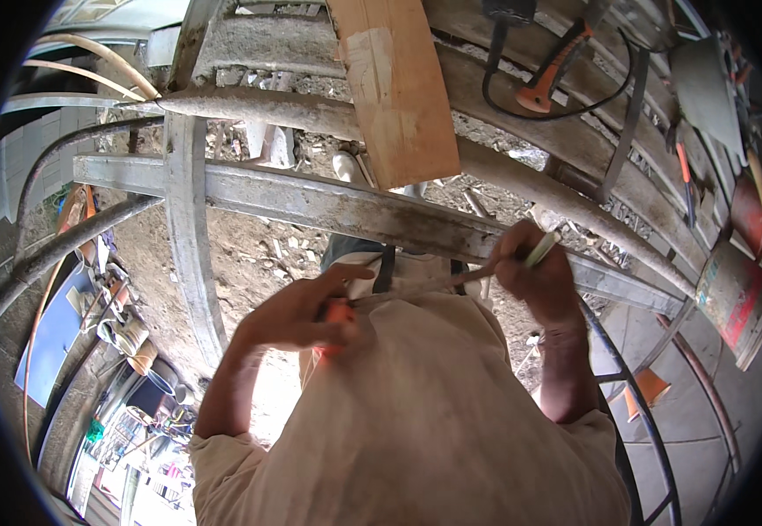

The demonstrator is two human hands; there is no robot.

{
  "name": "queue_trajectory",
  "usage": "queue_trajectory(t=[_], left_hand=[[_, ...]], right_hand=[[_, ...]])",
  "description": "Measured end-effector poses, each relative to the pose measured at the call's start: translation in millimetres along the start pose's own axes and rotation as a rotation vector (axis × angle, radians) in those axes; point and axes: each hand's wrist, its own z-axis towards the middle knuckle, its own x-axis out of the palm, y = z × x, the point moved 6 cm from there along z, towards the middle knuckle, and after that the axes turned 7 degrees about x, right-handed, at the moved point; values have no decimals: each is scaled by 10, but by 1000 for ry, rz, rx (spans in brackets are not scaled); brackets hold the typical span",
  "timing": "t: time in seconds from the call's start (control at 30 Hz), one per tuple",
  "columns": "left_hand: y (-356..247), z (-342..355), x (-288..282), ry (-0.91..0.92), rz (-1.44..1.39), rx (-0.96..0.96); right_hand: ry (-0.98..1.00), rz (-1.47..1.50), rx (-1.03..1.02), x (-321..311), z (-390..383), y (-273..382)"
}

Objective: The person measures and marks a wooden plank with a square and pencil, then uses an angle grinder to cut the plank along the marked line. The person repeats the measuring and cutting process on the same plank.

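In front of my torso, my left hand [297, 316] is closed around an orange tool [339, 317], smeared by motion, that looks like a tape measure. A thin strip [425, 287] runs from it across to my right hand [534, 272], held taut and nearly level. My right fingers are curled tight on the strip's far end. Out of that fist sticks a flat, pale green-white piece [543, 249]; whether it belongs to the strip I cannot tell. Both hands are on the near side of a grey metal bar [337, 206].
A wooden board [398, 88] lies across the slatted bench [267, 48] ahead. An orange-and-black handled tool [556, 66] and a looped black cable [565, 116] rest at its right. A stained bucket [736, 298] stands far right. Debris covers the ground [254, 254] below.
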Motion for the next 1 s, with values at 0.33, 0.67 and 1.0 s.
queue_trajectory(t=[0.33,0.67,1.0], left_hand=[[-522,580,-586,-192,321,20],[-451,815,-782,-112,286,2],[-613,808,-817,-73,410,-121]], right_hand=[[-603,-324,-51,197,614,240],[-727,-393,-104,306,596,184],[-616,-433,-125,317,670,194]])
